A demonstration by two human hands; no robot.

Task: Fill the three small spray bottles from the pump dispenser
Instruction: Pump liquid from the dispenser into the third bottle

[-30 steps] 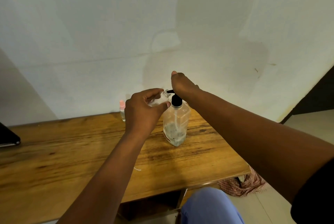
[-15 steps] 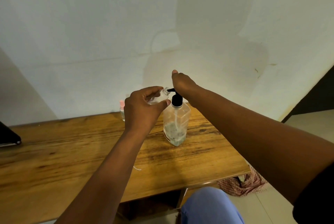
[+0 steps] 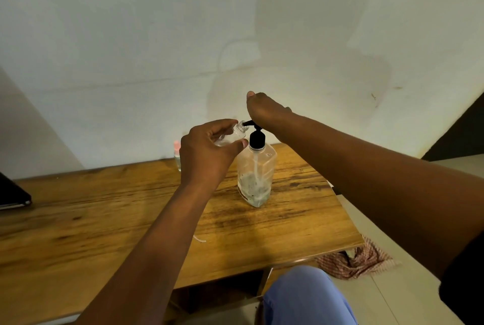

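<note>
A clear pump dispenser (image 3: pixel 257 175) with a black pump head stands on the wooden table (image 3: pixel 104 214), a little liquid at its bottom. My left hand (image 3: pixel 207 153) grips a small clear spray bottle (image 3: pixel 234 136), tilted with its open neck against the pump's black spout. My right hand (image 3: pixel 265 110) rests on top of the pump head, palm down, fingers hidden behind it. Another small bottle with a pink cap (image 3: pixel 177 155) stands by the wall, partly hidden behind my left hand.
A dark flat device (image 3: pixel 13 193) lies at the table's left edge. A white scrap (image 3: pixel 199 239) lies on the tabletop near my left forearm. A checked cloth (image 3: pixel 358 259) lies on the floor to the right. My blue-clad knee (image 3: pixel 306 296) is below the table's front edge.
The pump head has risen a little under my right hand. My left hand keeps the small bottle at the spout.
</note>
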